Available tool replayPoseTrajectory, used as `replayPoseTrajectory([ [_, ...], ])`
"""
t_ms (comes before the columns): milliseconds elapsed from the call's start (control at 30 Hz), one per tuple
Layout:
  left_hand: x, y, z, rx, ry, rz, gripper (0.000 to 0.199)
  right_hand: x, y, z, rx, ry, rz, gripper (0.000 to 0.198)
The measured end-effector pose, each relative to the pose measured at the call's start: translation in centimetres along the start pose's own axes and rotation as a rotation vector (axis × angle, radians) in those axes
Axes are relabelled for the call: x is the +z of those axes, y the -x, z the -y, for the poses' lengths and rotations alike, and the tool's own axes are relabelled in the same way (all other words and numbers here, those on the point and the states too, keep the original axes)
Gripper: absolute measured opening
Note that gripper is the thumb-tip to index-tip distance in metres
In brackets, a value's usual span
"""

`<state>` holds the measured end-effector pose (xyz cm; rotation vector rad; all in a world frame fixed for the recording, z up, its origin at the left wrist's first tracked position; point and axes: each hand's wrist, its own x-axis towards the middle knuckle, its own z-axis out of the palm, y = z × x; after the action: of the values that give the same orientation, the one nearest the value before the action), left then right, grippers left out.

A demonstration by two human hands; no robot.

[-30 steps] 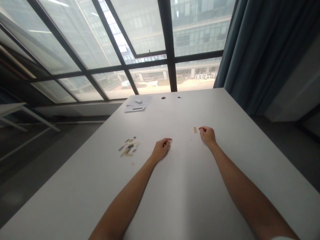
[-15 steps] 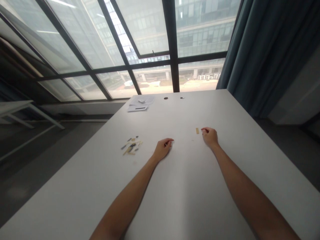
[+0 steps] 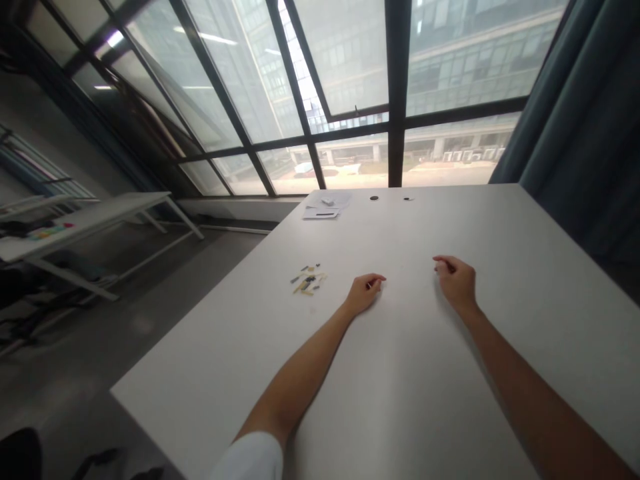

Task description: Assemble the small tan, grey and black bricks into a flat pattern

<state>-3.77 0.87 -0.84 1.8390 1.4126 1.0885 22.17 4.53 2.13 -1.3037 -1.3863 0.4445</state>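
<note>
My left hand (image 3: pixel 363 293) rests low over the white table (image 3: pixel 400 373), thumb and fingers curled into a pinch. A small pale spot shows between its fingers, too small to name. To its left lies a loose pile of small tan, grey and black building-block pieces (image 3: pixel 309 280). My right hand (image 3: pixel 457 280) is held slightly above the tabletop, further right, its shadow beneath it. Its thumb and index finger are closed together at the spot where a tan block piece lay. That piece no longer shows on the table and seems to be within the fingers, hidden.
Papers (image 3: pixel 327 205) with a dark pen-like item lie at the table's far left corner. Two dark round spots (image 3: pixel 374 198) sit near the far edge. Windows stand behind, with a blue curtain (image 3: pixel 565 147) at right. Another white table (image 3: pixel 110 217) stands on the left.
The view has swung left. My right hand has moved over the tan piece's place, and that piece has gone from sight. My left hand stays about where it was.
</note>
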Motion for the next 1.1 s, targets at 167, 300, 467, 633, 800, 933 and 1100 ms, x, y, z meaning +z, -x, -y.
replayPoseTrajectory([
  [167,0.2,-0.1,-0.3,-0.017,-0.036,0.001,0.031,3.8,4.9,2.4,-0.036,-0.032,0.206,0.034],
  [300,0.2,-0.1,-0.4,0.008,-0.080,0.038,0.027,5.6,7.7,1.5,-0.074,0.190,0.442,0.031],
  [467,0.5,-0.1,-0.1,0.028,-0.078,0.056,0.027,5.7,7.7,1.0,-0.111,0.383,0.534,0.029],
  [633,0.4,0.2,-0.6,0.022,0.010,-0.020,0.028,5.6,7.4,1.0,-0.113,0.375,0.556,0.030],
  [800,-2.9,0.1,-2.5,0.060,0.124,-0.178,0.036,5.6,7.5,0.7,-0.108,0.342,0.541,0.030],
  [933,-8.5,1.1,-2.8,0.047,-0.003,-0.331,0.040,5.6,7.5,0.3,-0.109,0.333,0.533,0.031],
  [1100,-15.4,5.6,0.9,-0.101,-0.219,-0.527,0.035,5.9,7.4,-0.1,-0.114,0.350,0.540,0.031],
])
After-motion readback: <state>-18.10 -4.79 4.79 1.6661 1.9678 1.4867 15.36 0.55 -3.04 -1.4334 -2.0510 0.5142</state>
